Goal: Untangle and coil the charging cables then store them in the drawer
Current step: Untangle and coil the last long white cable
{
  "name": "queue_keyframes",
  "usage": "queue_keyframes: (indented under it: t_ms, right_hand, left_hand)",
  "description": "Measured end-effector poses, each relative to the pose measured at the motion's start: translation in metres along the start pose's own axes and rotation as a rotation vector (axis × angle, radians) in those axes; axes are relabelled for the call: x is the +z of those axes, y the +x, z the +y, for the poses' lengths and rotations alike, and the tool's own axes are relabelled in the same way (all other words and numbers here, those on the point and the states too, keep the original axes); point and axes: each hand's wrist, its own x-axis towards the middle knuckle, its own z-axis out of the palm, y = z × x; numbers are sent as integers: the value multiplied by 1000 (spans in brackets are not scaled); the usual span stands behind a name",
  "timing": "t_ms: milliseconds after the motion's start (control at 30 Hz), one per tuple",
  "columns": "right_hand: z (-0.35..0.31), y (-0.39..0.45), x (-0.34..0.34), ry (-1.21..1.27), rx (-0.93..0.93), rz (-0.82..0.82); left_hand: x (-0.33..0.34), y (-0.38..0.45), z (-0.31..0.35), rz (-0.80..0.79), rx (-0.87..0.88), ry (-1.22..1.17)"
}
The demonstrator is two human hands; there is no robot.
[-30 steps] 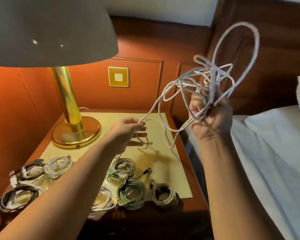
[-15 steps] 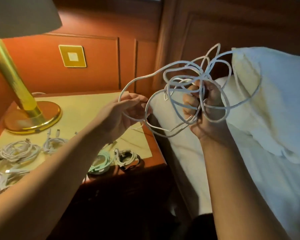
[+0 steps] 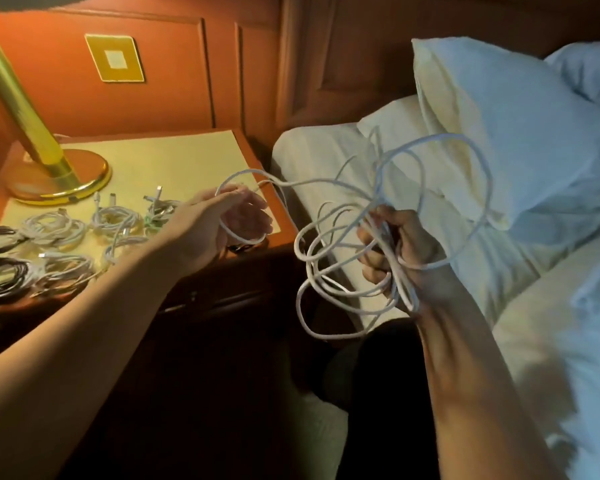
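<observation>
Several coiled cables [image 3: 59, 233] already lay on the tabletop [image 3: 174, 157], lower left of frame. Right hand [image 3: 400, 252] gripped the tangled white cable [image 3: 329, 258] at centre; left hand [image 3: 222, 226] pinched one loop. Approx. one cable left, then storing; drawer [image 3: 222, 296] looked shut.

We see a tangled white charging cable [image 3: 329, 244], white and black coiled cables [image 3: 52, 230] nr the gold brass lamp base [image 3: 59, 181], and a white fabric pillow [image 3: 520, 133].
</observation>
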Motion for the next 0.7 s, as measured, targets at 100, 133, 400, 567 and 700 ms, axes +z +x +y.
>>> queue_keyframes:
  t_ms: [100,133,400,567,700]
  right_hand:
    - [18,-18,3,-205,178,-159]
    - [27,-25,7,-278,224,-242]
    - [90,-38,64,-1110,324,-645]
    - [100,-40,93,-1244,120,-586]
    - [109,-31,96,-1123,173,-552]
  left_hand:
    - [0,-32,-7,21,-44,126]
    - [0,-43,-8,21,-59,183]
    - [-12,-102,-6,73,-191,742]
    - [-38,-117,-6,227,-200,905]
    - [-54,-128,-9,342,-158,1040]
